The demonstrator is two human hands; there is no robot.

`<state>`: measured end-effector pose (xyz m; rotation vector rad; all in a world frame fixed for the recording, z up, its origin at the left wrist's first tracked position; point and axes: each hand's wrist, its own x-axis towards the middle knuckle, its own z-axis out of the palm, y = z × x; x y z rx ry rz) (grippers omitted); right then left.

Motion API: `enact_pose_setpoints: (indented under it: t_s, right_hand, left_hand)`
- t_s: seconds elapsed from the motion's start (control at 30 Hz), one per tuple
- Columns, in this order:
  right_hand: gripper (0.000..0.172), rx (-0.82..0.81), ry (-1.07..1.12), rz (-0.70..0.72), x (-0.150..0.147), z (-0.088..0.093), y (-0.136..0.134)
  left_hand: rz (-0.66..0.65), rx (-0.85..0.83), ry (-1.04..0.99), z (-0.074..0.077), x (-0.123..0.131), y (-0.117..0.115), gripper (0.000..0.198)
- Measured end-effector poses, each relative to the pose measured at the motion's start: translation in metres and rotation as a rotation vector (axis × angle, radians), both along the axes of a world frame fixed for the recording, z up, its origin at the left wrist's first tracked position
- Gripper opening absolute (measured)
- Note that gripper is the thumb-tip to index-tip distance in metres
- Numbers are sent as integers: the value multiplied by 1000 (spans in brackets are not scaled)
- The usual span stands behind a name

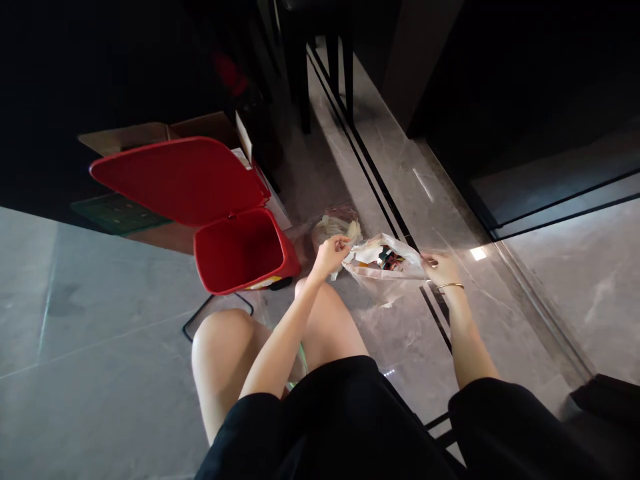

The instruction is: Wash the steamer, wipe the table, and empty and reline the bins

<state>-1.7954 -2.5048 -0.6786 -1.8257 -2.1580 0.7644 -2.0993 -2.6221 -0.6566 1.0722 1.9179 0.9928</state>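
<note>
A whitish, see-through plastic bag (pixel 365 272) is stretched between my two hands, its mouth facing up. Mixed rubbish (pixel 391 259) shows inside it, too jumbled to name piece by piece. My left hand (pixel 333 257) pinches the bag's left edge. On the opposite edge, my right hand (pixel 441 268), with a gold bangle at the wrist, grips the rim. Just beyond my left hand, another pale filled plastic bag (pixel 337 227) rests on the floor. The red pedal bin (pixel 287 257) stands to the left with its lid (pixel 185 177) raised and nothing visible inside.
Behind the bin is an open cardboard box (pixel 125 139). A dark stool (pixel 317 27) stands at the far side. Black strips run across the grey tiled floor (pixel 125 373), and a dark cabinet or panel (pixel 540 120) is on the right. My bare knees are close to the bin.
</note>
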Motion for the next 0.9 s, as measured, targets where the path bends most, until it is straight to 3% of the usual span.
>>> enact_pose_setpoints:
  t_s: [0.1,0.2,0.27,0.37,0.43,0.5,0.67,0.73,0.83,0.9]
  right_hand:
    - [27,-162,44,-47,4,1,10]
    - [22,-194,113,-100,5,12,15]
    - [25,-120,254,-189,5,25,17]
    - [32,199,392,-276,4,51,17]
    - [33,426,397,-218,-2,68,14]
    - [33,527,420,-104,-12,84,7]
    - [24,456,477,227,-61,116,-21]
    - [20,455,452,338,-80,128,-31]
    - [19,375,429,474,-90,140,-38]
    - [21,367,411,409,-83,137,-35]
  left_hand:
    - [6,-2,15,5,-2,-3,29]
    - [13,-53,67,16,-3,-7,29]
    - [30,-102,127,22,-3,-9,27]
    - [49,-103,204,30,-1,-7,25]
    - [34,-50,204,36,5,-2,25]
    - [2,20,169,43,15,5,26]
    - [-242,197,99,63,55,24,43]
    - [-354,261,88,66,71,31,35]
    - [-376,295,70,63,78,38,12]
    - [-305,263,45,60,73,38,17]
